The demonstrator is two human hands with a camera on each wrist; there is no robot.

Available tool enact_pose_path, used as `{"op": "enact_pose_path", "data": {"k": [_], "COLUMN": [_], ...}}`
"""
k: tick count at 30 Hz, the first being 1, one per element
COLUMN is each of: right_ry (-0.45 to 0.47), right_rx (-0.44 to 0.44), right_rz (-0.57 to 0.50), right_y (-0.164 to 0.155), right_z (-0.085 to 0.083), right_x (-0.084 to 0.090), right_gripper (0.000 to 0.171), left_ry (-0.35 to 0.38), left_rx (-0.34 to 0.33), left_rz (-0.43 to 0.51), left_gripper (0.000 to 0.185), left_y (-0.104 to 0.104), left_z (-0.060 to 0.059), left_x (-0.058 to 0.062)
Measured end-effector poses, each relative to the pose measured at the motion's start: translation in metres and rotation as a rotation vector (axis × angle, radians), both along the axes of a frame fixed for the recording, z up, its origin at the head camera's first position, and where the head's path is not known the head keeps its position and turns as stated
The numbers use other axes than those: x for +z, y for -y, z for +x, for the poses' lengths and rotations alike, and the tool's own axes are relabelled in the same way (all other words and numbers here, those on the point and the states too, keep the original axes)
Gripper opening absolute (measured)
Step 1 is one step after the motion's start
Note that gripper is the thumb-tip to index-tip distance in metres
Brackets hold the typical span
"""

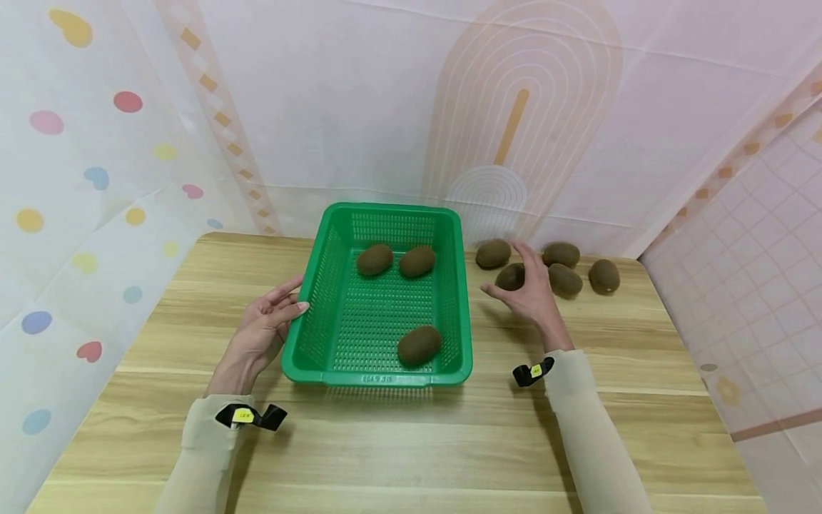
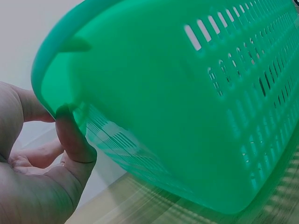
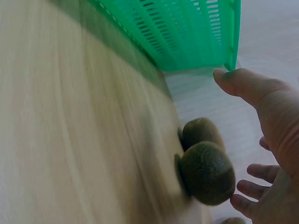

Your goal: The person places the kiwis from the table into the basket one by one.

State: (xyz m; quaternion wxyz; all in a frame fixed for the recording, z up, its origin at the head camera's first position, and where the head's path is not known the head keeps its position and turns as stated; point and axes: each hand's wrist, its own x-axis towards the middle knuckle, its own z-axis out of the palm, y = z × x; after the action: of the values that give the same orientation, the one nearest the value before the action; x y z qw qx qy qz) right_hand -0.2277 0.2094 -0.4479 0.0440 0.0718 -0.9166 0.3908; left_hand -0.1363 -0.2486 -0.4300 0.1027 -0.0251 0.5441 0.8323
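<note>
A green plastic basket (image 1: 388,294) stands on the table with three brown kiwifruit inside: one kiwifruit (image 1: 374,260) at the back left, another (image 1: 417,262) beside it, a third (image 1: 419,345) at the front right. My left hand (image 1: 260,330) pinches the basket's left rim, thumb over the edge and fingers outside, as the left wrist view shows. To the right of the basket, my right hand (image 1: 530,289) reaches over a kiwifruit (image 1: 509,277) with thumb and fingers spread apart. In the right wrist view that kiwifruit (image 3: 208,172) lies close to the fingertips, partly in front of another.
One kiwifruit (image 1: 493,254) lies behind my right hand. Three more, a back one (image 1: 561,254), a front one (image 1: 565,281) and a right one (image 1: 604,276), lie to the hand's right. The wooden table (image 1: 385,457) meets a patterned cloth backdrop (image 1: 359,114) behind.
</note>
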Motion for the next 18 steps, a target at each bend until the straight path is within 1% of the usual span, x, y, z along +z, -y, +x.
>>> {"op": "enact_pose_path", "data": {"k": [10,13,18], "right_ry": [0.046,0.064,0.078], "right_rx": [-0.029,-0.042,-0.06], "right_rz": [-0.002,-0.008,-0.072], "right_y": [-0.009,-0.012,-0.017], "right_z": [-0.007,-0.008,-0.008], "right_x": [-0.012,-0.015,-0.023], "right_gripper": [0.094,0.086,0.071], "left_ry": [0.007,0.005,0.003], "left_rx": [0.0,0.001,0.001], "left_rz": [-0.002,0.0,0.007], "left_gripper": [0.067,0.067,0.068], "left_y": [0.001,0.001,0.0], "left_z": [0.0,0.0,0.0], "left_x": [0.0,-0.001,-0.002]}}
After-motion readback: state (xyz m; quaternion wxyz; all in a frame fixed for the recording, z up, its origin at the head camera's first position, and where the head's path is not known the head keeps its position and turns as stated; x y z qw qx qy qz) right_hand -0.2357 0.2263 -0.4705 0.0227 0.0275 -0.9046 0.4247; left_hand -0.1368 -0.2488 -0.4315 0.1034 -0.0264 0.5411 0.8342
